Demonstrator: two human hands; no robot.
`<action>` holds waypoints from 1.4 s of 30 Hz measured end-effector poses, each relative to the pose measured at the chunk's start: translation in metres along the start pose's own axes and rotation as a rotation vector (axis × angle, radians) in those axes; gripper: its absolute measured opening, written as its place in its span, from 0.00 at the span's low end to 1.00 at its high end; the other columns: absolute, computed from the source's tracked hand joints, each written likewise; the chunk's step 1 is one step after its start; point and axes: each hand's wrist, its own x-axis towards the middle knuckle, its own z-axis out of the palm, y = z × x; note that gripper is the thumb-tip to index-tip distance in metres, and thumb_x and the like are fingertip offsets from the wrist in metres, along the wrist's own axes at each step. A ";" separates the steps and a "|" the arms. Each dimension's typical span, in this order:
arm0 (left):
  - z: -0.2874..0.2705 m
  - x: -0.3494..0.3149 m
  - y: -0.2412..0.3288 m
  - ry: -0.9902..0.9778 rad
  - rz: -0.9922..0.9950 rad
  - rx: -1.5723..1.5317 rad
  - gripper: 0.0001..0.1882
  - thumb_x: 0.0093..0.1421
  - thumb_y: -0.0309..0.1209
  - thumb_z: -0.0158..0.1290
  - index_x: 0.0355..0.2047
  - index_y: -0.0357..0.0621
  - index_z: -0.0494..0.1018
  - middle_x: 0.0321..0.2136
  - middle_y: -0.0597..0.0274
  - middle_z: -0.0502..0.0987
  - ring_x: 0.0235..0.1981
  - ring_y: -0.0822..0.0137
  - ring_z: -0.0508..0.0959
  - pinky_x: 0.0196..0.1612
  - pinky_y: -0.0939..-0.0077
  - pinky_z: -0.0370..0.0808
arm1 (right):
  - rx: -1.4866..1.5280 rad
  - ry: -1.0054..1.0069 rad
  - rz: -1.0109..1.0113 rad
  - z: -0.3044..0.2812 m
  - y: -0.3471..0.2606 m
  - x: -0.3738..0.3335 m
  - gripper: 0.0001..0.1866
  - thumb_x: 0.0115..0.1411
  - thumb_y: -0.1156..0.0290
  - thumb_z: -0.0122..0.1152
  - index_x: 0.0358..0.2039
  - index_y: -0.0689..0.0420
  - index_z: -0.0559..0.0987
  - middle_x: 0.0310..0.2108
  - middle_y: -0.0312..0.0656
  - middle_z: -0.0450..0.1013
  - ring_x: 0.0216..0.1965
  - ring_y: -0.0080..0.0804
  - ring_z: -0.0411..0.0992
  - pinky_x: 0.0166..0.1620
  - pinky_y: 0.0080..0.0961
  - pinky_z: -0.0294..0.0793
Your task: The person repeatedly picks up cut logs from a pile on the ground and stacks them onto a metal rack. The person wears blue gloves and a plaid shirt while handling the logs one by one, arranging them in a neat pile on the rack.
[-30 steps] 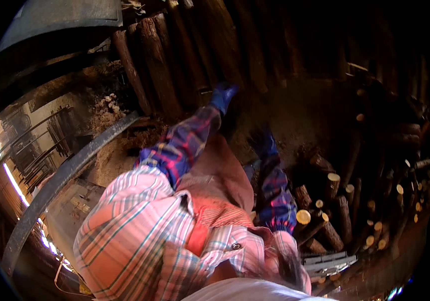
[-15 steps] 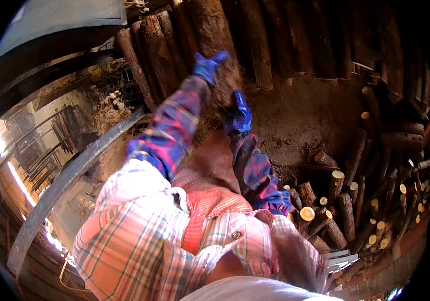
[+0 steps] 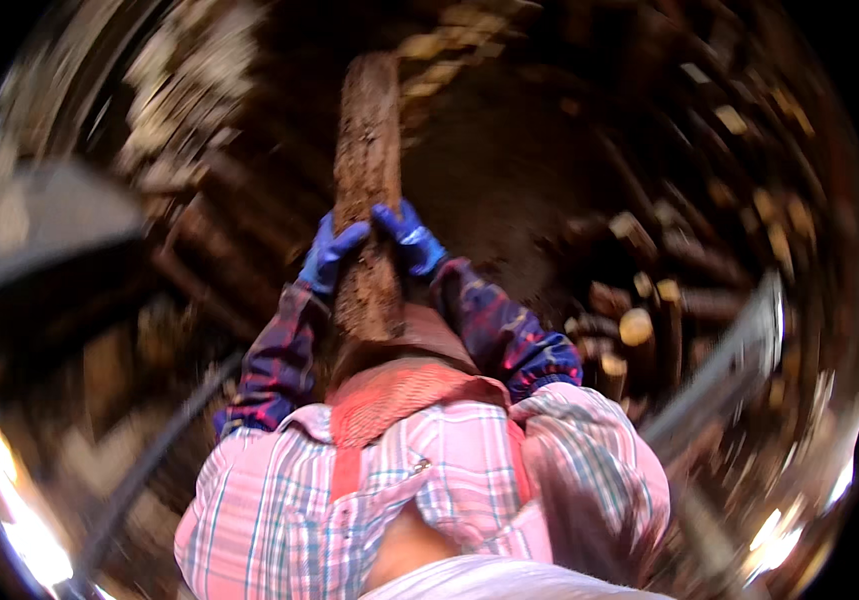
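A rough brown log (image 3: 369,135) is held up in front of my body, its long side pointing away from me. My left hand (image 3: 329,250), in a blue glove, grips its left side near the lower end. Across from it my right hand (image 3: 410,238), also blue-gloved, clasps the right side, with the thumb over the top. The log's near end hangs close to my red apron (image 3: 399,395). Fingers underneath the log are hidden.
Cut logs with pale ends (image 3: 636,326) lie piled at the right, blurred by motion. A grey metal bar (image 3: 719,365) slants at the lower right. At the left is a dark grey, box-like thing (image 3: 59,235). More logs (image 3: 214,255) lie at the left.
The log has come away from the row of upright logs and is now lifted between both hands. My view and body have turned, so the surroundings have shifted and blurred.
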 end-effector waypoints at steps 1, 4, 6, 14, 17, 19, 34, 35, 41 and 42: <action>0.027 0.016 -0.009 -0.177 -0.015 0.041 0.26 0.55 0.38 0.56 0.51 0.36 0.67 0.43 0.58 0.74 0.45 0.65 0.74 0.49 0.70 0.71 | 0.027 0.193 -0.099 -0.010 -0.009 -0.034 0.30 0.57 0.60 0.62 0.54 0.59 0.62 0.45 0.41 0.68 0.46 0.32 0.69 0.48 0.32 0.71; 0.131 0.052 -0.045 -0.278 -0.144 0.011 0.26 0.54 0.35 0.56 0.50 0.34 0.65 0.39 0.56 0.75 0.37 0.64 0.76 0.41 0.72 0.74 | -0.074 0.436 -0.388 -0.042 -0.041 -0.137 0.40 0.52 0.59 0.67 0.59 0.56 0.56 0.51 0.42 0.65 0.52 0.34 0.65 0.56 0.35 0.63; 0.210 0.062 -0.075 -0.328 -0.272 0.229 0.24 0.54 0.34 0.56 0.49 0.34 0.66 0.37 0.55 0.75 0.35 0.64 0.76 0.40 0.71 0.74 | -0.041 0.538 -0.504 -0.074 -0.066 -0.195 0.41 0.51 0.62 0.68 0.60 0.54 0.55 0.51 0.41 0.65 0.51 0.33 0.65 0.55 0.34 0.64; 0.503 0.044 -0.123 -0.898 0.007 0.438 0.39 0.54 0.40 0.60 0.59 0.35 0.54 0.50 0.53 0.69 0.49 0.65 0.70 0.51 0.71 0.69 | -0.130 0.749 -1.035 -0.191 -0.184 -0.407 0.28 0.62 0.73 0.52 0.61 0.60 0.57 0.46 0.42 0.70 0.44 0.27 0.71 0.46 0.23 0.74; 0.554 0.024 -0.125 -0.977 0.453 0.487 0.41 0.55 0.40 0.60 0.61 0.35 0.52 0.53 0.51 0.66 0.53 0.63 0.67 0.56 0.70 0.65 | -0.155 0.832 -1.102 -0.200 -0.271 -0.520 0.31 0.59 0.73 0.55 0.61 0.61 0.55 0.46 0.46 0.70 0.43 0.31 0.72 0.48 0.24 0.74; 0.563 0.022 -0.124 -0.886 0.266 0.447 0.40 0.55 0.39 0.60 0.61 0.34 0.52 0.54 0.49 0.66 0.55 0.62 0.66 0.57 0.69 0.63 | -0.379 0.808 -1.150 -0.199 -0.329 -0.587 0.38 0.54 0.73 0.64 0.62 0.56 0.54 0.46 0.48 0.70 0.42 0.33 0.73 0.48 0.25 0.75; 0.216 0.047 -0.198 0.206 -0.143 1.016 0.48 0.47 0.59 0.59 0.55 0.30 0.62 0.54 0.41 0.66 0.56 0.53 0.67 0.56 0.62 0.65 | -1.806 1.748 -0.348 -0.290 -0.360 -0.697 0.34 0.50 0.65 0.67 0.55 0.63 0.65 0.47 0.47 0.69 0.49 0.41 0.66 0.52 0.31 0.65; 0.208 0.031 -0.204 0.247 -0.254 1.064 0.50 0.45 0.62 0.58 0.56 0.30 0.62 0.54 0.40 0.65 0.57 0.50 0.65 0.58 0.61 0.64 | -1.844 1.772 -0.370 -0.281 -0.372 -0.693 0.33 0.50 0.65 0.67 0.54 0.63 0.66 0.47 0.47 0.69 0.48 0.40 0.66 0.51 0.31 0.66; 0.143 -0.015 -0.260 0.406 -0.489 0.594 0.38 0.49 0.55 0.58 0.44 0.29 0.70 0.42 0.44 0.76 0.44 0.52 0.75 0.48 0.62 0.68 | -1.437 1.159 -0.427 -0.237 -0.355 -0.508 0.26 0.56 0.66 0.62 0.52 0.64 0.68 0.44 0.44 0.71 0.46 0.35 0.68 0.50 0.31 0.68; 0.120 -0.021 -0.272 0.382 -0.577 0.669 0.35 0.49 0.54 0.58 0.41 0.29 0.72 0.42 0.44 0.76 0.44 0.52 0.75 0.48 0.63 0.68 | -1.373 1.036 -0.272 -0.230 -0.331 -0.459 0.25 0.56 0.66 0.62 0.51 0.64 0.68 0.44 0.44 0.71 0.45 0.34 0.68 0.50 0.31 0.68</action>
